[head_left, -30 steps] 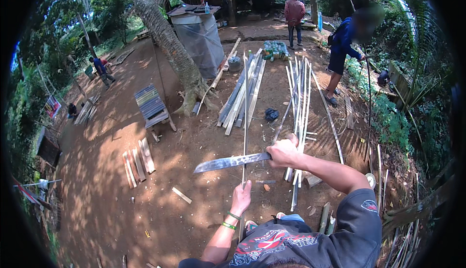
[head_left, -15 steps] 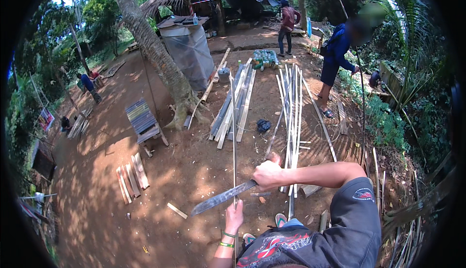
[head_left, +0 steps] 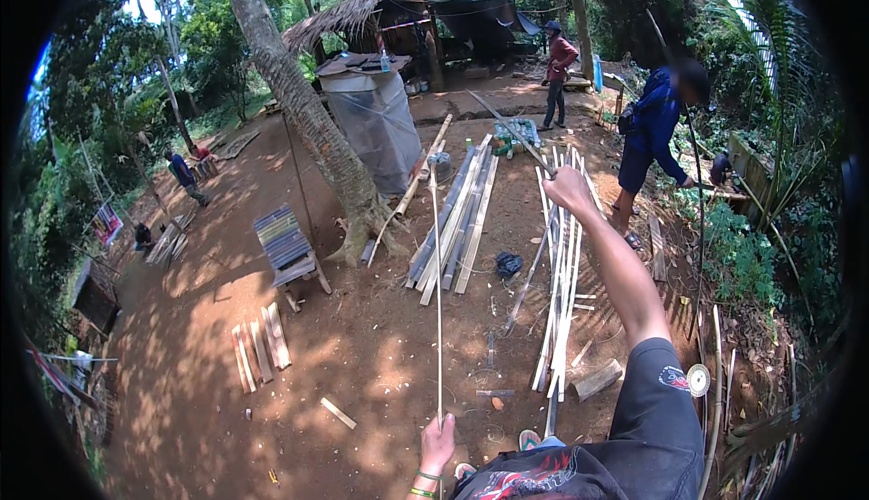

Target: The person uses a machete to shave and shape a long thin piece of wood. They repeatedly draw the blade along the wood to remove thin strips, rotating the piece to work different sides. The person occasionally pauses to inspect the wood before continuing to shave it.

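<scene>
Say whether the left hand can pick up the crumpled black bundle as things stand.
Probably not: the left hand is closed around a thin pale strip, and the black bundle lies on the ground well ahead of it.

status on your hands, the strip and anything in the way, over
Left hand gripping thin strip. Right hand holding raised machete. Machete and strip apart. Loose strips lying ahead, right.

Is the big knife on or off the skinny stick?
Off. A gap shows between the knife in the right hand and the stick.
</scene>
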Demonstrator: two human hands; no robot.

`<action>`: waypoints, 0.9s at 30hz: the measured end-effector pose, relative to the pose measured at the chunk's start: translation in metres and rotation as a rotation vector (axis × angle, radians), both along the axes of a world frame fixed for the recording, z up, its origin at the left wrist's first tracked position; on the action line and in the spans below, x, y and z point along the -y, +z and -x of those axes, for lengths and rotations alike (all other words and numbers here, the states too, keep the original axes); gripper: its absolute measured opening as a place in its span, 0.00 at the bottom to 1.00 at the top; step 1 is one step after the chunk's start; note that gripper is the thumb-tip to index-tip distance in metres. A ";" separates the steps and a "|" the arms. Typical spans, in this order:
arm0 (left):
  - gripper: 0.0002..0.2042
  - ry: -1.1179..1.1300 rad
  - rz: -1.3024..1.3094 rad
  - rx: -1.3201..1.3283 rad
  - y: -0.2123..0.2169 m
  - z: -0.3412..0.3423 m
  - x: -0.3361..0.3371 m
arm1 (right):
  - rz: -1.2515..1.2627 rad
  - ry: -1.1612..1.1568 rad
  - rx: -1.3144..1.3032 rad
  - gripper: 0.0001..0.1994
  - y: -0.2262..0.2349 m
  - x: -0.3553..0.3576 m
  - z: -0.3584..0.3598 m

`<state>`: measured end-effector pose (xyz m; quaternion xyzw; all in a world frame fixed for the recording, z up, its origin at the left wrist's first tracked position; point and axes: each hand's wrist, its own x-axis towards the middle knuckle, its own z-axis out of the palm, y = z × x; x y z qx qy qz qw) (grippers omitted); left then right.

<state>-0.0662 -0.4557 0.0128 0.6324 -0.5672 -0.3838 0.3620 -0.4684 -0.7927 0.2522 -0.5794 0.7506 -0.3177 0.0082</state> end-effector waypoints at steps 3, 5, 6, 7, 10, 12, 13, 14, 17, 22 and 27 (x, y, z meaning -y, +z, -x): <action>0.20 0.047 0.032 0.000 -0.018 -0.007 0.000 | -0.129 0.083 -0.037 0.19 0.008 -0.010 -0.016; 0.19 0.056 0.005 -0.181 -0.044 -0.015 0.003 | -0.137 0.085 -0.088 0.18 0.022 -0.003 -0.024; 0.19 0.049 -0.033 -0.235 -0.038 -0.011 0.001 | -0.131 0.099 -0.062 0.18 0.030 0.000 -0.026; 0.19 0.041 -0.080 -0.285 -0.025 -0.006 0.001 | -0.099 0.105 -0.049 0.18 0.032 0.001 -0.025; 0.17 -0.012 -0.047 -0.289 -0.020 -0.006 0.000 | 0.042 0.202 -0.015 0.18 0.037 -0.013 -0.040; 0.16 -0.041 -0.040 -0.373 -0.006 -0.003 0.003 | 0.106 0.281 0.009 0.16 0.032 -0.038 -0.058; 0.15 -0.029 -0.105 -0.456 -0.004 -0.005 0.002 | 0.051 0.330 -0.001 0.16 0.026 -0.052 -0.069; 0.14 -0.059 -0.128 -0.459 -0.003 -0.008 0.001 | -0.003 0.370 -0.012 0.15 0.018 -0.069 -0.076; 0.14 -0.128 -0.173 -0.482 -0.006 -0.015 0.002 | -0.036 0.526 -0.153 0.12 -0.034 -0.116 -0.099; 0.16 -0.068 -0.123 -0.522 -0.017 -0.007 -0.002 | -0.203 0.855 -0.367 0.11 -0.113 -0.176 -0.145; 0.23 0.042 0.100 -0.070 -0.033 -0.005 -0.017 | 0.071 1.093 -0.664 0.06 -0.101 -0.143 -0.137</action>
